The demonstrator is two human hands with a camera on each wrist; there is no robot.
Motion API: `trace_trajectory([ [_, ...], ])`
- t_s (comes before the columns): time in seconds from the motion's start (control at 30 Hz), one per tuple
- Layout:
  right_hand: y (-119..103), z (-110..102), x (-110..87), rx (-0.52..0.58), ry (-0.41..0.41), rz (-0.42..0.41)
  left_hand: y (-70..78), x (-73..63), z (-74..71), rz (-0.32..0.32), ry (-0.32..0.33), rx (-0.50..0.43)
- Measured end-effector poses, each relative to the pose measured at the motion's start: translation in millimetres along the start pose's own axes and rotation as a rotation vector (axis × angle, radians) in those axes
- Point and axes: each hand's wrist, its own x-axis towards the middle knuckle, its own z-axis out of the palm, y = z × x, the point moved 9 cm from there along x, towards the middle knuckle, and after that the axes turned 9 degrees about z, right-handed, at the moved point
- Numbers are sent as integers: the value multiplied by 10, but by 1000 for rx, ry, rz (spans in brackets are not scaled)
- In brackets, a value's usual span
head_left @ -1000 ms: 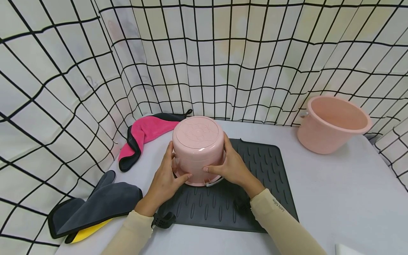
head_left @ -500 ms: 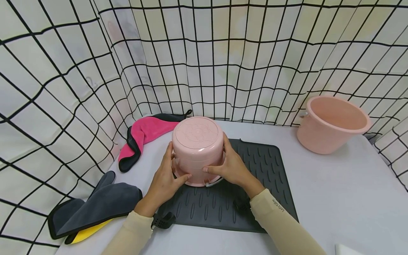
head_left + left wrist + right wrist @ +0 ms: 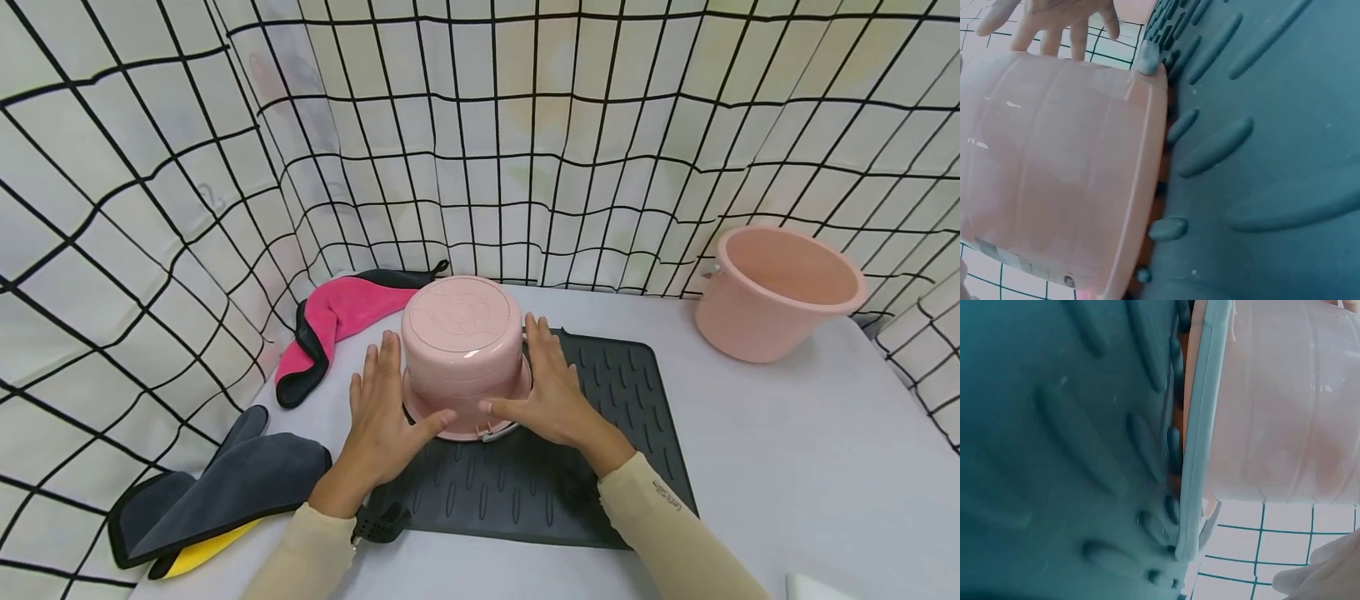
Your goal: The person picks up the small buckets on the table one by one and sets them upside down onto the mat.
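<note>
A small pink bucket stands upside down on a dark ribbed mat, its patterned base facing up. My left hand is spread along its left side, fingers straight and apart from the wall. On the other side my right hand is spread too, its fingers extended beside the bucket. Whether either thumb touches the front wall, I cannot tell. In the right wrist view the light grey handle lies along the rim. The left wrist view shows the bucket's rim down at the mat's ribs.
A larger pink bucket stands upright at the back right. Left of the mat lie a grey and yellow cloth and a pink and black cloth. Black wire mesh over white sheeting encloses the table at the back and sides.
Both hands have let go of the small bucket; their fingers have straightened and spread outward from its sides. The bucket itself stays in place on the mat.
</note>
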Motion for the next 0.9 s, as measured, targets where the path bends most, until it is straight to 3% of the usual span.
trace_trajectory([
  [0.13,24,-91,-68,-44,-1,9,37,6,-51,6,9,41],
  [0.23,50,-216,-108,-60,13,12,155,59,-122,56,56,60],
  [0.4,94,-503,-165,-83,43,19,552,230,-258,203,144,74],
  [0.53,165,-831,-227,-103,77,23,962,398,-284,323,168,59],
  [0.7,288,-1426,-345,-75,174,-21,1453,650,-186,438,141,7],
  [0.8,402,-1823,-389,-36,233,-42,1689,824,-67,468,81,-37],
  [0.9,580,-2215,-401,2,288,-6,1877,1013,109,473,-3,-70],
])
